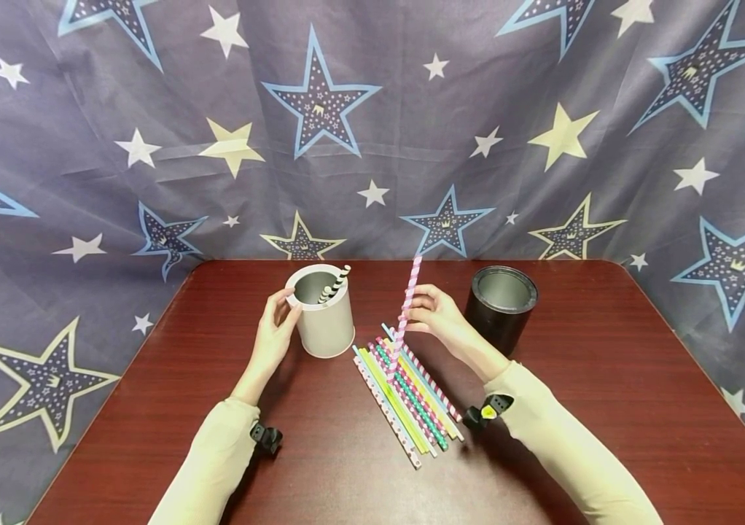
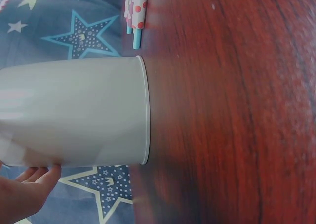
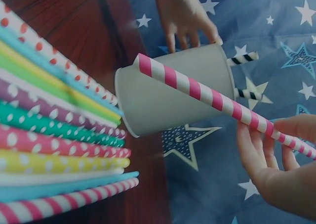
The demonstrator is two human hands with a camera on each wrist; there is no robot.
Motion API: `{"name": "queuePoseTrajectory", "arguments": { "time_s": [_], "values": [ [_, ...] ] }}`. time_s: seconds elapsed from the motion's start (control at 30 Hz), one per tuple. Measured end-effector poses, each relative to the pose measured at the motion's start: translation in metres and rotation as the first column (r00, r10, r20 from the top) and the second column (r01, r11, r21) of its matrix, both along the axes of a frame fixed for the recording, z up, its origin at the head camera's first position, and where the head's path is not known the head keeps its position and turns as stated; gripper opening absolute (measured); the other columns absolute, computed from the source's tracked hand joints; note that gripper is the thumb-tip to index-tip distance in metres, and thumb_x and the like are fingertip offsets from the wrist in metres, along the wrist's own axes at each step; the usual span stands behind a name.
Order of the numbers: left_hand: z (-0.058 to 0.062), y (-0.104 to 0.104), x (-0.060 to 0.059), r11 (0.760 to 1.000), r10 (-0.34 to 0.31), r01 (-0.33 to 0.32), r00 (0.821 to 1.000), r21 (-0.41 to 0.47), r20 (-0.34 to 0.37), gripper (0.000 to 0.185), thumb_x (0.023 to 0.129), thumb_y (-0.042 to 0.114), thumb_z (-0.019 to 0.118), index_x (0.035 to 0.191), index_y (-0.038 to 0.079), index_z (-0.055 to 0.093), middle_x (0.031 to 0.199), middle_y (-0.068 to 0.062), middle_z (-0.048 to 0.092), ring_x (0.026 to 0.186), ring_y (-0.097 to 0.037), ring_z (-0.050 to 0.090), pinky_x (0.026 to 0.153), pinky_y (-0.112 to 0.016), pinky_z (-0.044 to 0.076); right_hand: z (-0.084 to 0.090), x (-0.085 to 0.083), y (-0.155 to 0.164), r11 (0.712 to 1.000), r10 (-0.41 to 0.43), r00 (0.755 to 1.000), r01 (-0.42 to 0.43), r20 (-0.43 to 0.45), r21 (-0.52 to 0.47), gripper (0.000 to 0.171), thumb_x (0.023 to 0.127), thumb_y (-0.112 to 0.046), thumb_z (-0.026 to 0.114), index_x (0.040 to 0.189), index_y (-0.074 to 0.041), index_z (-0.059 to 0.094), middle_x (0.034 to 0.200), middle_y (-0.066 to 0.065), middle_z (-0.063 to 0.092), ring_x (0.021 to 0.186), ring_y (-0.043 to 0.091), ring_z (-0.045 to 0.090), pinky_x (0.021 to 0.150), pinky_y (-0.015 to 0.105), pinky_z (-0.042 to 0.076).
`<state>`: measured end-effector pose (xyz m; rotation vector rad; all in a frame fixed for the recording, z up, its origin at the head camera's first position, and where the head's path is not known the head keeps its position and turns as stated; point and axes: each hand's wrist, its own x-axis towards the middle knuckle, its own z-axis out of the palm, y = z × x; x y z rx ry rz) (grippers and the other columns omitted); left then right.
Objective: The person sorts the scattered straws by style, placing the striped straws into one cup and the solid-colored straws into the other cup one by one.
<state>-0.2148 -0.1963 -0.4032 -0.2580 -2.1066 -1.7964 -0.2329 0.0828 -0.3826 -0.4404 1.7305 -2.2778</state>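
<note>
My left hand [image 1: 272, 335] holds the left side of a white can [image 1: 328, 332], fingers along its wall and thumb at the rim. The can stands upright with its mouth up. Two black-and-white striped straws [image 3: 243, 59] stick out of its mouth. To the right, my right hand [image 1: 437, 315] pinches a pink-and-white striped paper straw [image 3: 197, 89] between thumb and fingers. That straw is raised, nearly upright and leaning a little, its lower end over a row of straws [image 1: 405, 401]. In the right wrist view it crosses in front of the can.
The row holds several paper straws side by side: dotted, striped and plain, in red, blue, yellow, green and pink. A black can [image 1: 500, 313] stands upright behind my right forearm. A star-patterned cloth [image 1: 372, 168] hangs along the back edge of the brown table [image 1: 307, 452].
</note>
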Motion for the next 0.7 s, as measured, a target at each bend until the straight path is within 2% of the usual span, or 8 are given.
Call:
{"name": "queuePoseTrajectory", "arguments": {
  "time_s": [0.13,0.3,0.37,0.43,0.5,0.53,0.6,0.7],
  "values": [
    [0.000,0.000,0.000,1.000,0.008,-0.008,1.000,-0.004,0.009,0.037,0.088,0.000,0.049,0.122,-0.011,0.037,0.125,-0.031,0.039,0.121,-0.038,0.034,0.104,-0.045,0.022,0.002,0.001,-0.002,0.997,0.021,0.996,-0.028,-0.085,-0.074,0.028,0.084,0.007,0.051,0.109,0.003,0.041,0.087,0.010,0.055,0.077,0.020,0.061,0.072,0.041,0.052],
    [0.000,0.000,0.000,1.000,0.009,-0.009,1.000,0.000,0.019,0.038,0.088,0.000,0.049,0.123,-0.010,0.037,0.125,-0.030,0.039,0.121,-0.036,0.034,0.104,-0.043,0.023,-0.072,-0.059,0.004,0.992,0.031,0.984,-0.053,-0.174,-0.118,0.037,0.082,-0.005,0.061,0.115,-0.004,0.045,0.095,0.013,0.058,0.086,0.028,0.061,0.073,0.044,0.051],
    [0.000,0.000,0.000,1.000,0.007,-0.007,1.000,0.001,0.021,0.038,0.088,0.000,0.049,0.123,-0.010,0.037,0.125,-0.030,0.039,0.120,-0.036,0.035,0.104,-0.043,0.023,-0.103,-0.086,0.007,0.995,0.002,0.983,-0.019,-0.181,-0.094,0.042,0.081,-0.009,0.063,0.119,-0.007,0.044,0.099,0.012,0.059,0.089,0.028,0.060,0.074,0.045,0.050],
    [0.000,0.000,0.000,1.000,0.007,-0.007,1.000,0.001,0.025,0.038,0.088,0.000,0.049,0.123,-0.010,0.037,0.125,-0.029,0.039,0.120,-0.035,0.035,0.104,-0.042,0.023,-0.094,-0.083,0.005,0.994,-0.021,0.985,0.002,-0.173,-0.106,0.042,0.082,-0.005,0.061,0.120,-0.005,0.043,0.101,0.016,0.059,0.091,0.031,0.059,0.075,0.048,0.049],
    [0.000,0.000,0.000,1.000,0.008,-0.008,1.000,0.000,0.028,0.038,0.088,0.000,0.049,0.123,-0.010,0.037,0.126,-0.029,0.039,0.121,-0.034,0.035,0.105,-0.042,0.023,-0.076,-0.072,0.001,0.990,-0.031,0.988,0.009,-0.154,-0.141,0.041,0.081,0.000,0.060,0.118,-0.002,0.043,0.099,0.018,0.059,0.090,0.030,0.059,0.075,0.049,0.049],
    [0.000,0.000,0.000,1.000,0.008,-0.008,1.000,0.000,0.030,0.038,0.088,0.000,0.049,0.123,-0.010,0.037,0.126,-0.029,0.039,0.121,-0.034,0.035,0.105,-0.042,0.023,-0.079,-0.076,0.000,0.985,-0.027,0.988,0.001,-0.152,-0.170,0.038,0.081,0.001,0.060,0.116,-0.003,0.045,0.098,0.018,0.060,0.089,0.029,0.060,0.076,0.048,0.049],
    [0.000,0.000,0.000,1.000,0.009,-0.009,0.999,0.001,0.031,0.038,0.088,0.000,0.049,0.123,-0.009,0.037,0.126,-0.029,0.039,0.120,-0.034,0.035,0.105,-0.041,0.023,-0.068,-0.071,-0.002,0.983,-0.038,0.986,0.008,-0.159,-0.185,0.036,0.081,0.002,0.059,0.114,-0.002,0.046,0.098,0.019,0.060,0.089,0.029,0.060,0.076,0.049,0.048],
    [0.000,0.000,0.000,1.000,0.006,-0.006,1.000,0.006,0.028,0.038,0.088,0.000,0.048,0.123,-0.010,0.037,0.125,-0.030,0.039,0.120,-0.037,0.035,0.104,-0.044,0.023,-0.065,-0.074,-0.005,0.983,-0.050,0.983,0.017,-0.177,-0.185,0.034,0.081,-0.002,0.061,0.112,-0.005,0.048,0.098,0.015,0.060,0.092,0.027,0.059,0.078,0.046,0.048]
  ]
}}
